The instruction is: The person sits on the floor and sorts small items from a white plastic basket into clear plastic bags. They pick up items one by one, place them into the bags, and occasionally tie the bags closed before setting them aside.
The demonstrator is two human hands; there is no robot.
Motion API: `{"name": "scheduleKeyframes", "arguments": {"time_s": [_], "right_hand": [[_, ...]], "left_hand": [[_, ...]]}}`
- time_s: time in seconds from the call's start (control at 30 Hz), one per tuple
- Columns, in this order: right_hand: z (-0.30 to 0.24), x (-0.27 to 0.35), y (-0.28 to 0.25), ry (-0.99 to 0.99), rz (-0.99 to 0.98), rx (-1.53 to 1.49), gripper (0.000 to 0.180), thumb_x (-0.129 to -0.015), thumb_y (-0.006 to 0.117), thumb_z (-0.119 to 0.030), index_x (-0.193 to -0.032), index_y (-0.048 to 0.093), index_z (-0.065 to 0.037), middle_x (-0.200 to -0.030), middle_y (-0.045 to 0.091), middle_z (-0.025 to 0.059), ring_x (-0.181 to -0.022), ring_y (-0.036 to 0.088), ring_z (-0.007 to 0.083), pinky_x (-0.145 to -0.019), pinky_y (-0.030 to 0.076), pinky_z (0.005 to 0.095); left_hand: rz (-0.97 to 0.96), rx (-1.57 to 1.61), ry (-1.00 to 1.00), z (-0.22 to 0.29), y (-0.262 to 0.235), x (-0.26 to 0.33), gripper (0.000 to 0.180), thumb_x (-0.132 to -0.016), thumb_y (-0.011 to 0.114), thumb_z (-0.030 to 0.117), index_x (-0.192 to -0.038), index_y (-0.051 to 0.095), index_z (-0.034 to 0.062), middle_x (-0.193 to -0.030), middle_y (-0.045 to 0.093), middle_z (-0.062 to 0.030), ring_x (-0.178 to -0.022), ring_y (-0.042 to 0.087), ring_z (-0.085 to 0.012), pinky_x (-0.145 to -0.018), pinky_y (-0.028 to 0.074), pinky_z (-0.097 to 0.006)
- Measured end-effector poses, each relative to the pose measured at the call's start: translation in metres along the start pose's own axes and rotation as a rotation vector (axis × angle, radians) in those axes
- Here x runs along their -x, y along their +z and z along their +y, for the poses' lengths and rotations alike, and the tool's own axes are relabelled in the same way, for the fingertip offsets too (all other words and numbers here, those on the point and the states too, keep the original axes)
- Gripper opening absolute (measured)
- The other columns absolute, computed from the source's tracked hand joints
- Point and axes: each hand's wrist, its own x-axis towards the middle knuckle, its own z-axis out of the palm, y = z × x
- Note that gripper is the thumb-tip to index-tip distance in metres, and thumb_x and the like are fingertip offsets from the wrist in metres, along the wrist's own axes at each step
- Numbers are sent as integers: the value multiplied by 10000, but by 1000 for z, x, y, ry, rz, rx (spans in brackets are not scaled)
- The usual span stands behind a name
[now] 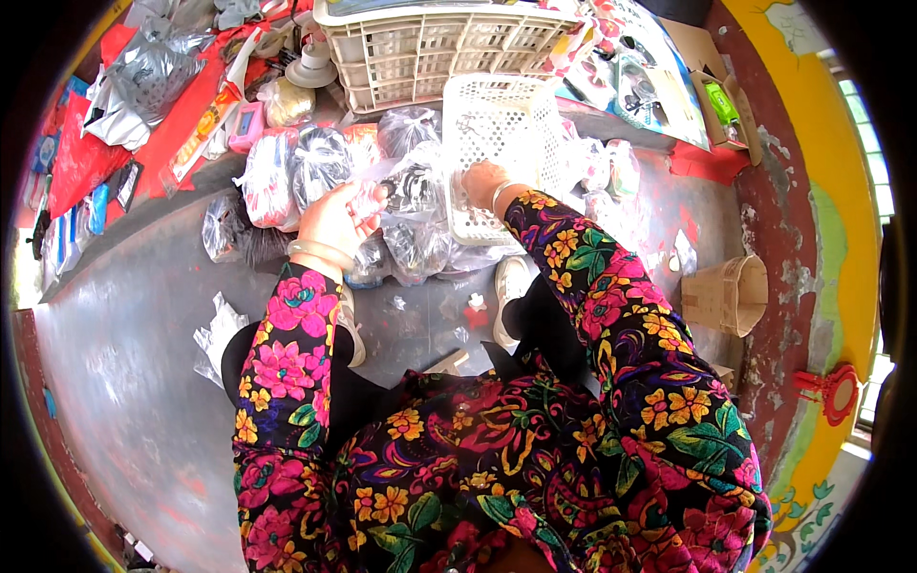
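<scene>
My left hand (336, 222) grips a clear plastic bag (406, 186) filled with small dark items, held above a pile of similar bags. My right hand (480, 181) rests on the side of a small white lattice basket (497, 119) that is tilted on its side, fingers closed on its wall. Both arms wear flowered sleeves, and a bangle sits on each wrist. More filled plastic bags (320, 162) lie left of my left hand, and others (411, 250) lie just below it on the grey floor (134, 334).
A larger cream plastic crate (430, 48) stands behind the small basket. Red and silver packets (143, 86) lie at the far left. A brown cardboard box (728, 294) sits at the right by a painted wall. Packaged goods (650, 91) lie at the back right.
</scene>
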Motion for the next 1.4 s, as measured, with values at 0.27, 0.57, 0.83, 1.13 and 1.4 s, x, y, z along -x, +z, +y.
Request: {"name": "scheduleKeyframes", "arguments": {"time_s": [0.27, 0.57, 0.83, 1.13, 1.4], "right_hand": [[-4, 14, 18, -94, 109, 86, 423, -715, 610, -168, -1127, 512, -147, -1034, 536, 88, -1017, 485, 259, -830, 409, 378], [25, -20, 12, -26, 151, -129, 182, -712, 559, -213, -848, 649, -132, -853, 617, 115, -826, 590, 263, -734, 465, 362], [93, -66, -12, 197, 478, -468, 239, -676, 586, -263, -876, 638, -144, -816, 624, 137, -795, 600, 278, -727, 465, 357], [74, -96, 3, 336, 654, -347, 354, -726, 562, -385, -857, 603, -59, -858, 601, 192, -835, 573, 336, -749, 445, 400], [78, -66, -23, 327, 476, -368, 375, -674, 581, -430, -815, 620, -85, -842, 618, 143, -819, 591, 282, -741, 454, 375]], "left_hand": [[12, -2, 4, -1, 0, -2, 196, -866, 441, 195, -975, 498, 43, -886, 598, -103, -766, 563, -175, -631, 451, -277], [7, -4, 7, 0, 3, 3, 188, -865, 442, 198, -951, 513, 46, -860, 602, -98, -767, 571, -182, -627, 448, -271], [37, -24, 31, -2, 11, 7, 199, -862, 431, 196, -947, 525, 41, -857, 610, -92, -753, 580, -179, -595, 451, -274], [71, -18, 38, 1, 17, 12, 213, -863, 432, 188, -960, 540, 32, -842, 612, -85, -738, 582, -169, -582, 451, -272], [46, -3, 51, -4, 13, 9, 225, -861, 437, 198, -983, 535, 35, -830, 612, -85, -731, 581, -168, -584, 449, -262]]}}
